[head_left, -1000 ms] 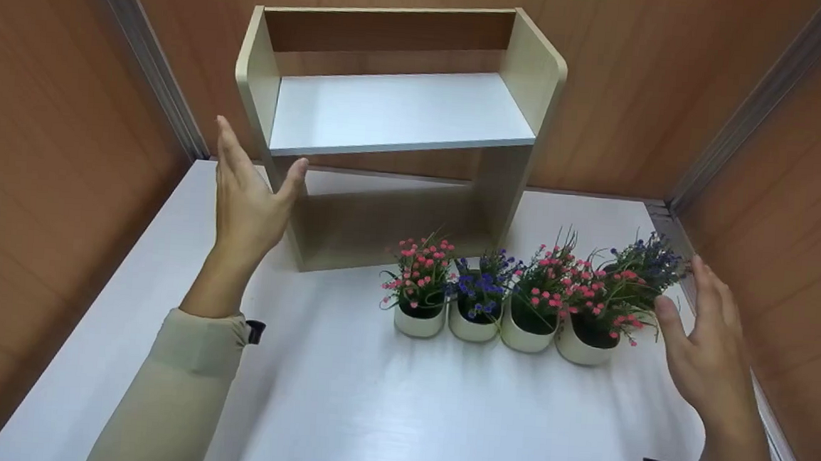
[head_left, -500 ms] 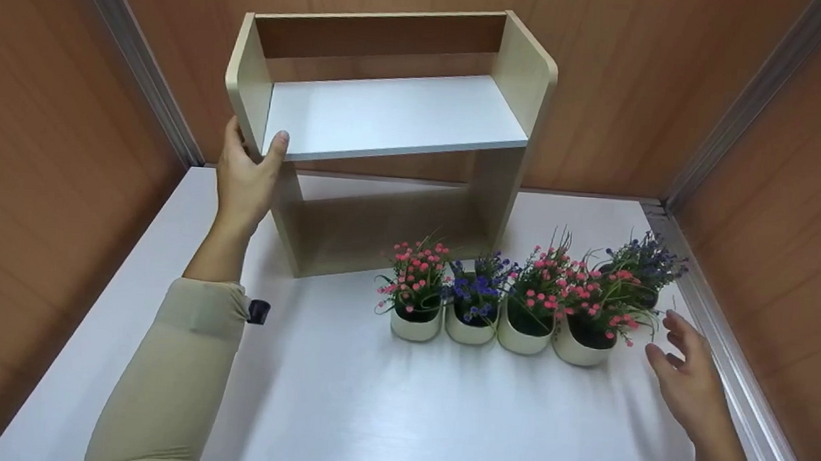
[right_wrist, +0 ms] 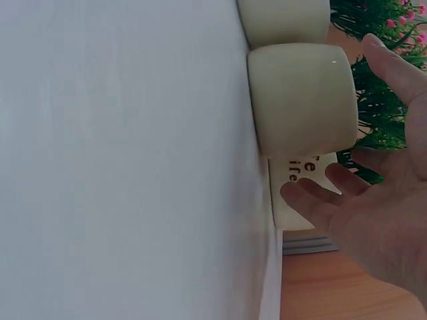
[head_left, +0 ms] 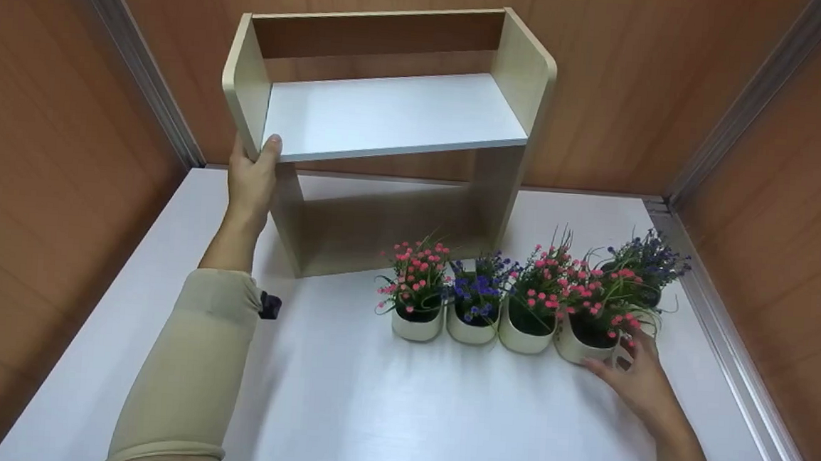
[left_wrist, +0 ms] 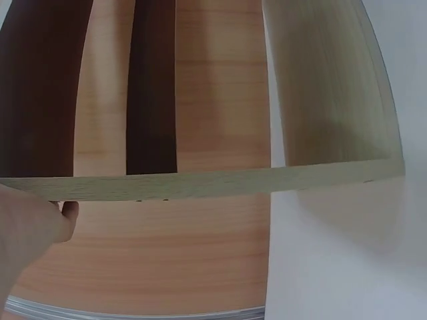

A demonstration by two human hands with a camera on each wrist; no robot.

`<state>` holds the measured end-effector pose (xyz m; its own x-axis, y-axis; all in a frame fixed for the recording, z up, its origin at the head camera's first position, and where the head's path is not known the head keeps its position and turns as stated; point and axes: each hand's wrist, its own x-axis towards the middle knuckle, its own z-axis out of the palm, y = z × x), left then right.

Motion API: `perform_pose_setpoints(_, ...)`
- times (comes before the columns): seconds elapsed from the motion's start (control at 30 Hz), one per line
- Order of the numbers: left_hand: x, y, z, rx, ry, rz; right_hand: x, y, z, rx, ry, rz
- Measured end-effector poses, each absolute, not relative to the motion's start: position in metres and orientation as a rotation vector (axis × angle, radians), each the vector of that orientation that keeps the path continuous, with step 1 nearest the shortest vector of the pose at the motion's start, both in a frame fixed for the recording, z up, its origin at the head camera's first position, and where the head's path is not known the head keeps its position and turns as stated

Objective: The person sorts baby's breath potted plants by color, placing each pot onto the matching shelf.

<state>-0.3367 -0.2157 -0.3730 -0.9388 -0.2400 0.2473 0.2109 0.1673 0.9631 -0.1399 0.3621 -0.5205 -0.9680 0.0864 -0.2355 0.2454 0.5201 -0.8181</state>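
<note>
In the head view, a two-tier pale wood shelf unit stands slightly angled at the back. My left hand grips its left side panel, thumb on the inner front side and fingers behind. The left wrist view shows that hand around the panel's edge. At the right end of a row of potted plants, my right hand is at a white pot with pink flowers, thumb and fingers spread. In the right wrist view its fingers overlap a lettered pot behind.
Left along the row stand white pots with pink flowers, blue flowers and pink flowers. Another blue-flowered plant stands behind the row's right end. Wood-grain walls enclose the white table.
My left hand has moved in from beside the shelf unit and taken hold of its left panel. My right hand has come down and left to the right-end pot of the row.
</note>
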Motion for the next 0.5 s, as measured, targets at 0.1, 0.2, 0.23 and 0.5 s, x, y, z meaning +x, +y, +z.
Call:
perform_pose_setpoints(0.1,-0.338,-0.215,-0.378,0.009,-2.074,-1.863,-0.144,0.361,-0.526,0.269,2.584,-1.433)
perform_pose_setpoints(0.2,-0.338,-0.212,-0.379,-0.014,-2.055,-1.853,-0.147,0.362,-0.528,0.242,2.590,-1.444)
perform_pose_setpoints(0.23,-0.339,-0.211,-0.379,-0.022,-2.050,-1.848,-0.148,0.362,-0.529,0.242,2.594,-1.440)
perform_pose_setpoints(0.5,-0.337,-0.199,-0.379,-0.075,-1.964,-1.867,-0.145,0.364,-0.532,0.341,2.599,-1.366)
